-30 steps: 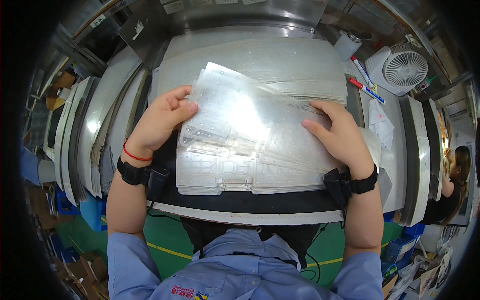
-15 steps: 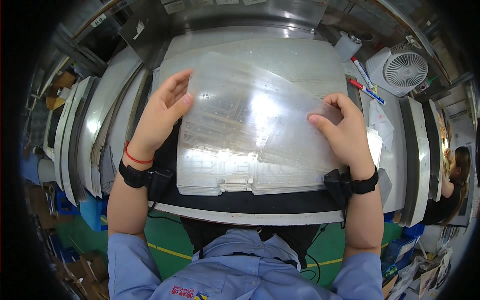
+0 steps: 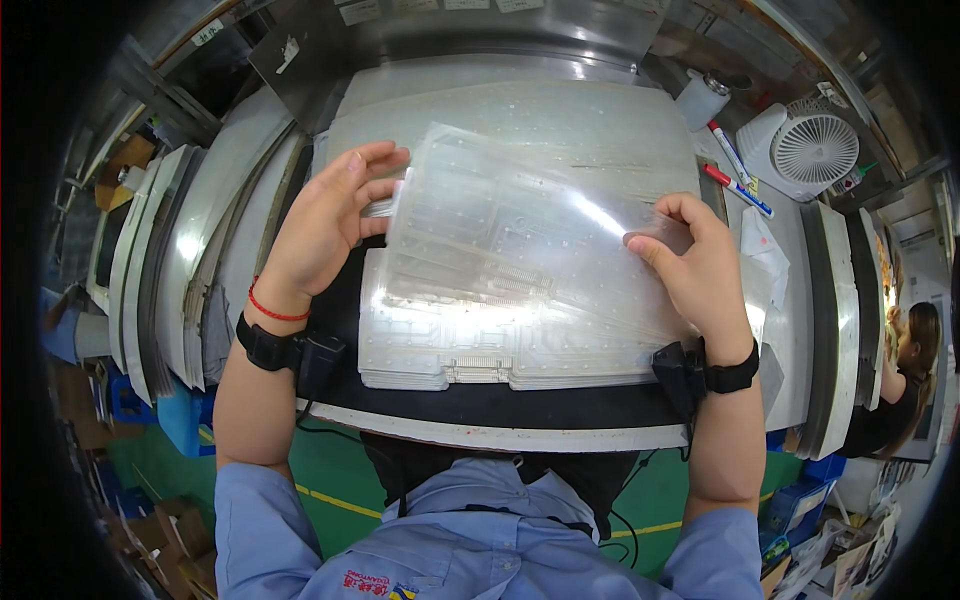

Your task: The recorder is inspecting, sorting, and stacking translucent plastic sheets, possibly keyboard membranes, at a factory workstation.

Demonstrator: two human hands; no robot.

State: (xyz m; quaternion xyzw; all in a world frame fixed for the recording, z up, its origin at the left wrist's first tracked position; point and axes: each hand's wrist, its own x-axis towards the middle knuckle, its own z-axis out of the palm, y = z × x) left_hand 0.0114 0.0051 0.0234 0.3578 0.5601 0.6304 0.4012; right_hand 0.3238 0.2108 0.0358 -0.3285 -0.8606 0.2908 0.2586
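A clear, thin plastic sheet [image 3: 560,220] lies tilted over a stack of pale, translucent sheets with line patterns and notched edges [image 3: 430,345]. My right hand [image 3: 695,265] pinches the clear sheet at its right edge between thumb and fingers, bending it so that light glares off it. At the left side of the sheets is my left hand [image 3: 325,230], its fingers apart and the thumb raised. The lower fingers touch the sheets' left edge, with their tips partly hidden there. Glare makes it hard to tell how many sheets are raised.
Larger pale plates [image 3: 620,120] lie behind the stack. Two markers [image 3: 738,190], a bottle [image 3: 703,100] and a white fan [image 3: 800,145] stand or lie at the back right. Upright panels [image 3: 190,250] line the left side. Another person [image 3: 900,370] sits at far right.
My left hand has loosened its thumb from the sheet and opened its fingers at the edge. The clear sheet's left side has shifted slightly right, while my right hand keeps its pinch.
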